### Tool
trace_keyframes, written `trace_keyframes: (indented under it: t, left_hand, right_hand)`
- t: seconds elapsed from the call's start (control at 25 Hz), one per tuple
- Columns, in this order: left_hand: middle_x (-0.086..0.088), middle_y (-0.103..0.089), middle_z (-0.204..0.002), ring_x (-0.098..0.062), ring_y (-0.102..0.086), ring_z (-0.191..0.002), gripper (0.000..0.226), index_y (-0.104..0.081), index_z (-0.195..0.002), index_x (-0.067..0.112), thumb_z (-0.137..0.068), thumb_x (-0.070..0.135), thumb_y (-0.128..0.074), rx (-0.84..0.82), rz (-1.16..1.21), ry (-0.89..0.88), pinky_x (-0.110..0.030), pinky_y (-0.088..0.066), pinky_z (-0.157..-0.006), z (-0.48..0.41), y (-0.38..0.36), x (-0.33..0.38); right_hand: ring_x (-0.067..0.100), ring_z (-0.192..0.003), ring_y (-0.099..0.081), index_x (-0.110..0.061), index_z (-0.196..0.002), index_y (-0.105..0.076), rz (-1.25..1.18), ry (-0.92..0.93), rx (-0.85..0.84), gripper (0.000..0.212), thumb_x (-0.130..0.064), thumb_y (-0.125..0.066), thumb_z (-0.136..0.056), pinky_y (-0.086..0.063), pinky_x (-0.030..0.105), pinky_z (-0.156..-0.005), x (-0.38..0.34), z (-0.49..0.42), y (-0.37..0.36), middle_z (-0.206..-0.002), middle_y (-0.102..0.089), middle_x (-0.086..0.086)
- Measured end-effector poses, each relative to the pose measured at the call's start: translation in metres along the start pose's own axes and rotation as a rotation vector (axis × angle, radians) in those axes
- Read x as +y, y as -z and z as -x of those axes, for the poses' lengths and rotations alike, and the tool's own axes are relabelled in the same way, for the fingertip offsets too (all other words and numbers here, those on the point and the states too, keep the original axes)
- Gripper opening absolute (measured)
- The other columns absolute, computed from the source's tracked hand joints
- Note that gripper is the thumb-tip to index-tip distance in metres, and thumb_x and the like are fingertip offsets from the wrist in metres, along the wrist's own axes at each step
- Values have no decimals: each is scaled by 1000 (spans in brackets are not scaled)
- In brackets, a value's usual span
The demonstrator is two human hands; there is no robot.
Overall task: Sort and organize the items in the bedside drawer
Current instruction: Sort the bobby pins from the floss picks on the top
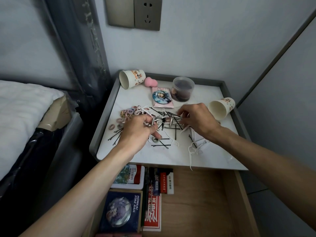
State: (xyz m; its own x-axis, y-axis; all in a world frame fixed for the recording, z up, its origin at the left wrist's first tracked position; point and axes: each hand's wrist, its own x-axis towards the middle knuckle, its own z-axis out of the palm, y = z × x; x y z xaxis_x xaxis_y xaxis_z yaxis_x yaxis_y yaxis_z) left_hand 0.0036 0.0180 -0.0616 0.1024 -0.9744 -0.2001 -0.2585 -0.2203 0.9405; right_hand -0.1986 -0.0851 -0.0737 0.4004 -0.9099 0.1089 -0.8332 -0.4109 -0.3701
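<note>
A loose pile of black hairpins (165, 144) and white floss picks (192, 149) covers the white top of the bedside table (136, 159). Pastel hair ties (125, 113) lie in a heap at its left. My left hand (138, 132) hovers over the pile with fingers curled and pinches a few white floss picks. My right hand (196, 120) reaches into the middle of the pile and pinches small pins with its fingertips. The open wooden drawer (196, 202) below holds boxes and packets along its left side.
Two paper cups lie tipped over: one (130, 78) at the back left, one (221, 107) at the right. A pink sponge (150, 82), a badge packet (162, 97) and a clear jar (183, 88) stand at the back. A bed (22, 108) lies left.
</note>
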Motion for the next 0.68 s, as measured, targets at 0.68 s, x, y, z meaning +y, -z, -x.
trace_keyframes:
  t: [0.68]
  left_hand:
    - [-13,-67,-78,-17,-62,-63,19,-69,-107,4,-89,0,-65,-202,291,-44,-24,-52,-59,41,-29,3]
  right_hand:
    - [11,-53,-61,0,-85,-70,-1015,-425,46,8,-6,-75,-82,-52,21,-51,-59,116,2,-64,-68,5]
